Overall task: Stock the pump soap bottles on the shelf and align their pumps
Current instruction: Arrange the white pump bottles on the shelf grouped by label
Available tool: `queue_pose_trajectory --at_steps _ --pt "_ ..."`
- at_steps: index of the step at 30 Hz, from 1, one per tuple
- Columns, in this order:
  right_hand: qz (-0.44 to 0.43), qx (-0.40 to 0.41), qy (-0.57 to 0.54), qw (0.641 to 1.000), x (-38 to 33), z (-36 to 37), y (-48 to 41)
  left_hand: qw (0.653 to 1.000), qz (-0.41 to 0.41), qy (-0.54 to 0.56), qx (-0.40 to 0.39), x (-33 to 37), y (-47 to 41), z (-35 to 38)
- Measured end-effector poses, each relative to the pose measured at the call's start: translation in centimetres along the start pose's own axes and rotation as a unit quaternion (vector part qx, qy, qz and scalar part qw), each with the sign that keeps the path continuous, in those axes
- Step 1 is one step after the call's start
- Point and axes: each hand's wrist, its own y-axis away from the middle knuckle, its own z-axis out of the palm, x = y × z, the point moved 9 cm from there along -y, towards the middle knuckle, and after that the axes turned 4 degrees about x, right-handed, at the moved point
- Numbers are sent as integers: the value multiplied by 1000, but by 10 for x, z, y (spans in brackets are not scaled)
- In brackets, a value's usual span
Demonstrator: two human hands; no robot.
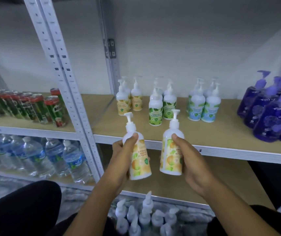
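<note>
My left hand (121, 160) grips a white pump bottle with an orange label (139, 159), held upright in front of the wooden shelf (136, 126). My right hand (192, 164) grips a second orange-label pump bottle (171, 155) beside it. Both bottles hang just below the shelf's front edge, their pumps pointing right. On the shelf stand orange-label bottles (129, 99) at the back left, green-label bottles (161, 106) in the middle and blue-label bottles (202, 104) further right. Several more white pump bottles (144, 217) sit low down between my knees.
Dark purple pump bottles (270, 109) crowd the shelf's right end. A white perforated upright (64, 79) divides this bay from the left one, which holds green drink cans (25, 106) above and water bottles (34, 157) below. A lower wooden shelf (230, 181) lies under my hands.
</note>
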Motion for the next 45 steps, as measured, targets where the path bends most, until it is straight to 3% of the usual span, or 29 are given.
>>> queue_pose_trajectory --at_steps 2,5,12,18,32,39,45 --pt "10 3 1 1000 3 0 0 1000 -18 -6 -15 -5 0 -1" --pt "15 4 -7 1000 4 -2 0 998 22 -51 -19 0 -1 -6" --pt "-52 19 65 996 -4 -7 3 994 62 -90 4 6 1 -8" --pt "-97 34 83 991 -16 -8 12 991 72 -112 -21 1 5 4" --pt "-125 47 98 986 -26 -12 19 996 51 -42 -53 -2 13 27" --pt "-130 43 102 985 -30 -13 21 987 96 -125 -29 2 11 22" --pt "-131 48 115 984 -27 -16 14 987 109 -120 -5 25 1 29"
